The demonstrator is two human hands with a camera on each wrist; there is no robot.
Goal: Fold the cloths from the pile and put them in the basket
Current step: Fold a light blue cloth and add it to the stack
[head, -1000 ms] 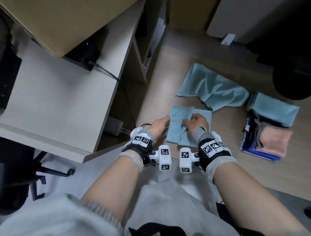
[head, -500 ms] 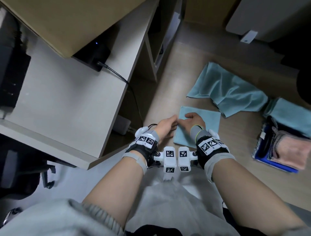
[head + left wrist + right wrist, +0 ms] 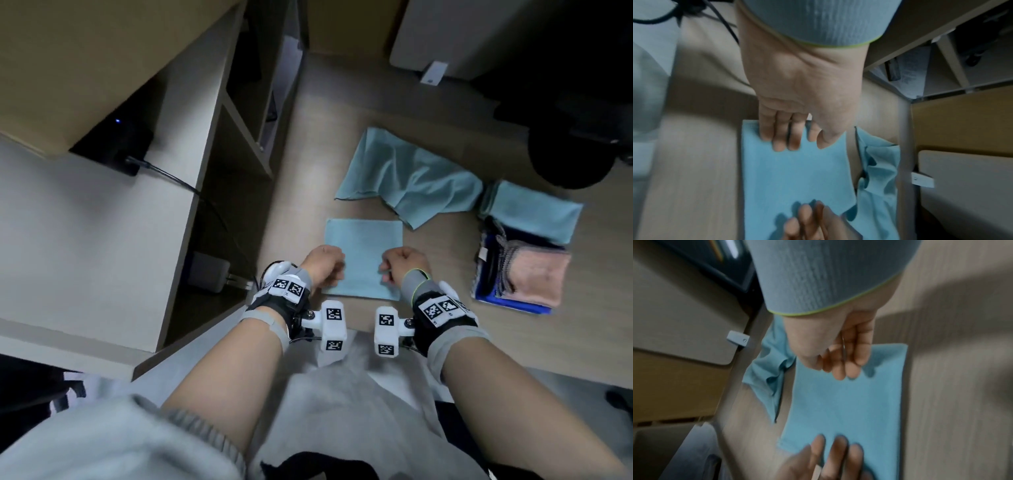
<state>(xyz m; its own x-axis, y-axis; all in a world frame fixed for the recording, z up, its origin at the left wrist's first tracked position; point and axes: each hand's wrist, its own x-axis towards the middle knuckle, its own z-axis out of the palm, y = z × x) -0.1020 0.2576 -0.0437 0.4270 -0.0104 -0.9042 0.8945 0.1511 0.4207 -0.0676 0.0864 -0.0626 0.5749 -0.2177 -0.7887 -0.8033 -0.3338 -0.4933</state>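
A light-blue cloth [image 3: 363, 246] lies folded into a flat square on the wooden floor in front of me. My left hand [image 3: 325, 263] rests its fingertips [image 3: 781, 138] on the cloth's left edge. My right hand [image 3: 399, 265] has its fingers [image 3: 846, 368] at the right edge, and nothing is pinched. Behind the square lies the crumpled pile of blue cloth [image 3: 411, 178]. To the right stands the blue basket [image 3: 507, 303], holding a folded pink cloth [image 3: 541, 277] and a folded blue cloth [image 3: 534, 209].
A white desk [image 3: 85, 222] with a black cable [image 3: 178, 181] fills the left, and an open shelf unit [image 3: 239, 137] stands beside the floor strip. A dark round chair base [image 3: 568, 161] sits behind the basket. My grey-clad lap is below my wrists.
Both hands were together near the cloth's left side, laying a flap over. They have since slid apart to its left and right edges, and the cloth lies flat and square.
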